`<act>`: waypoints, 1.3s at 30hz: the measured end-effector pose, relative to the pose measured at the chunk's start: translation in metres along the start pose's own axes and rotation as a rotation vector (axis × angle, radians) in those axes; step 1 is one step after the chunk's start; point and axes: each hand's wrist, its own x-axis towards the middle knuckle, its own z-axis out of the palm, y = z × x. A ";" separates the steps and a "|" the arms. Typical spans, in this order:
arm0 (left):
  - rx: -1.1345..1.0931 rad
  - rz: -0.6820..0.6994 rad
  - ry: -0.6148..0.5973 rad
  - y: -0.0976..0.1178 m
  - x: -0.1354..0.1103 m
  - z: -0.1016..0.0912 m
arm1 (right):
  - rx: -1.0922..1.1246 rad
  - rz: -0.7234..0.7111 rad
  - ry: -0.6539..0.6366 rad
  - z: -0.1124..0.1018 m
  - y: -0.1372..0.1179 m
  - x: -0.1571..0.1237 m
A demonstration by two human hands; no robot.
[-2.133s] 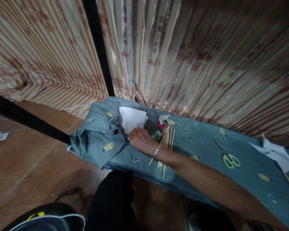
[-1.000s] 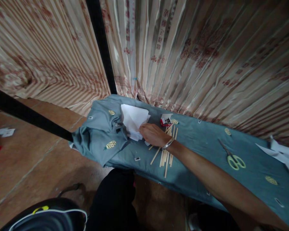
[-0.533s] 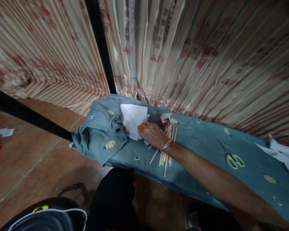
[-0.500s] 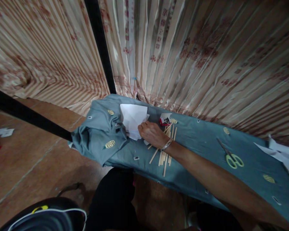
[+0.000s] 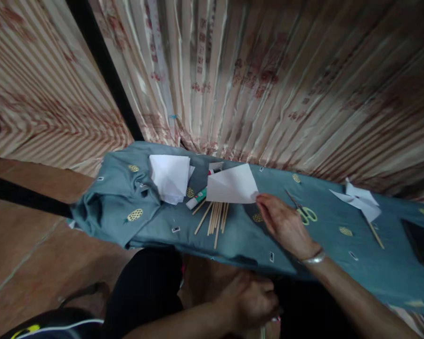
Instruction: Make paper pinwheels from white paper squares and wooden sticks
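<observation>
My right hand [image 5: 282, 221] pinches a sheet of white paper [image 5: 232, 184] by its right corner, holding it over the wooden sticks [image 5: 217, 221]. Those sticks lie fanned on the cloth, their far ends hidden under the sheet. To the left is a stack of white paper [image 5: 169, 176]. A green and white glue tube [image 5: 197, 198] lies between stack and sticks. Low in the view, above my lap, my left hand [image 5: 250, 296] is curled closed and blurred; what it holds, if anything, I cannot make out.
Scissors with green handles [image 5: 305, 214] lie right of my right hand. Further right are a white paper pinwheel on a stick [image 5: 362, 200] and a dark flat object [image 5: 420, 242]. Teal cloth [image 5: 148, 230] covers the narrow table. A pleated curtain [image 5: 233, 94] and black poles [image 5: 106, 70] stand behind.
My right hand has moved right from the paper stack, carrying one sheet with it. The view has shifted right, and my left hand has come into sight at the bottom.
</observation>
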 end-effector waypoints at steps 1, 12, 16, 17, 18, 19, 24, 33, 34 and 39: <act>0.013 -0.025 -0.021 0.000 0.003 0.000 | 0.033 0.069 0.007 -0.007 0.010 -0.023; 0.074 -0.038 0.477 -0.018 0.018 -0.044 | 0.247 0.573 -0.048 -0.044 0.052 -0.183; 0.173 -0.100 0.346 -0.040 0.033 -0.040 | 0.329 0.578 -0.086 -0.050 0.048 -0.190; 0.172 -0.094 0.316 -0.045 0.037 -0.038 | 0.354 0.570 -0.098 -0.051 0.047 -0.189; 0.171 -0.092 0.287 -0.051 0.040 -0.035 | 0.379 0.562 -0.112 -0.050 0.046 -0.188; 0.171 -0.092 0.266 -0.056 0.043 -0.033 | 0.404 0.553 -0.126 -0.050 0.047 -0.186; 0.195 -0.104 0.192 -0.070 0.049 -0.031 | 0.353 0.472 -0.154 -0.049 0.055 -0.177; 0.214 -0.089 0.197 -0.045 0.043 -0.031 | 0.471 0.386 -0.307 -0.055 0.032 -0.134; 0.184 -0.112 0.204 -0.045 0.043 -0.030 | 0.507 0.451 -0.273 -0.051 0.031 -0.128; 0.092 -0.260 0.251 -0.054 0.038 -0.026 | 0.561 0.734 -0.178 -0.022 0.042 -0.111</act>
